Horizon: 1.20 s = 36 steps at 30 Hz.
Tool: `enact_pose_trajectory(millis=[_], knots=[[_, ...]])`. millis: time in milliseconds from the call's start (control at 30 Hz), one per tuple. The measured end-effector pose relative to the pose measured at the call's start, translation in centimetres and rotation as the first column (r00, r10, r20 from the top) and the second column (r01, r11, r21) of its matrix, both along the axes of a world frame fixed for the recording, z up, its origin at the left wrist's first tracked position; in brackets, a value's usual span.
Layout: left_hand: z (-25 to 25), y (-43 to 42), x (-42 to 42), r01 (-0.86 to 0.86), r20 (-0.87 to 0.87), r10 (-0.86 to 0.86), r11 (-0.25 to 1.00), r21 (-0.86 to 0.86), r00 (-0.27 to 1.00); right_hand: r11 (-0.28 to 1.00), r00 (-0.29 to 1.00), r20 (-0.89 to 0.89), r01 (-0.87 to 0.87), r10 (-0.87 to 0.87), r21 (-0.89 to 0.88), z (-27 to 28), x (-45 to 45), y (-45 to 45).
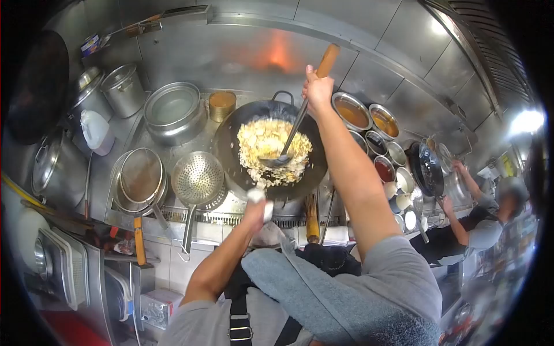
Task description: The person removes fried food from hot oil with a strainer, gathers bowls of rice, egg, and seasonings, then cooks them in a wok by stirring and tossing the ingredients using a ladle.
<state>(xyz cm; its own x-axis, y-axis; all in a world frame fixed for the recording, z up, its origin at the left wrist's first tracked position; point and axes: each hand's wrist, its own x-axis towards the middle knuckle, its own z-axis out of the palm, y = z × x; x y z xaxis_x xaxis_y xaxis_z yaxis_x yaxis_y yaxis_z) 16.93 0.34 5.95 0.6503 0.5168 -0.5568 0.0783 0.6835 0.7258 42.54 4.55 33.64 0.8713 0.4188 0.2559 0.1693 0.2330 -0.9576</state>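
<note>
A dark wok holds fried rice with yellow, egg-like pieces. My right hand is closed around the handle of a long ladle, below its wooden end, and the ladle's bowl rests in the rice. At the wok's near edge, my left hand is closed on a white cloth. The part of the wok rim under the cloth is hidden.
Left of the wok are a perforated strainer, a mesh strainer, a steel pot and a can. Sauce containers stand at right. A bamboo brush is near the front edge. Another person works far right.
</note>
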Motion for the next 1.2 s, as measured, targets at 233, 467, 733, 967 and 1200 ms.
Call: enact_pose_trajectory(millis=[233,467,733,967,1200], knots=[[3.7,1.4,1.3,-0.120,0.120,0.146,0.972,-0.199,0.982,0.993,0.989,0.092,-0.116,0.116,0.000,10.4,4.7,0.1],[-2.9,2.8,7.5,-0.275,0.151,0.291,0.954,-0.117,0.945,0.993,0.943,0.333,-0.028,-0.012,0.115,8.0,-0.6,-3.1],[0.2,2.1,13.2,-0.198,-0.044,0.237,0.886,0.419,0.970,0.978,0.963,0.170,-0.201,0.208,-0.057,-2.4,5.0,3.5],[10.4,0.8,10.5,-0.157,0.137,0.132,0.969,0.193,0.982,0.908,0.917,0.205,-0.378,0.342,0.179,9.9,3.9,-1.6],[-6.3,1.7,9.4,-0.203,-0.093,0.232,0.947,0.250,0.968,0.968,0.800,0.560,0.251,-0.213,0.009,-0.2,-1.2,-1.6]])
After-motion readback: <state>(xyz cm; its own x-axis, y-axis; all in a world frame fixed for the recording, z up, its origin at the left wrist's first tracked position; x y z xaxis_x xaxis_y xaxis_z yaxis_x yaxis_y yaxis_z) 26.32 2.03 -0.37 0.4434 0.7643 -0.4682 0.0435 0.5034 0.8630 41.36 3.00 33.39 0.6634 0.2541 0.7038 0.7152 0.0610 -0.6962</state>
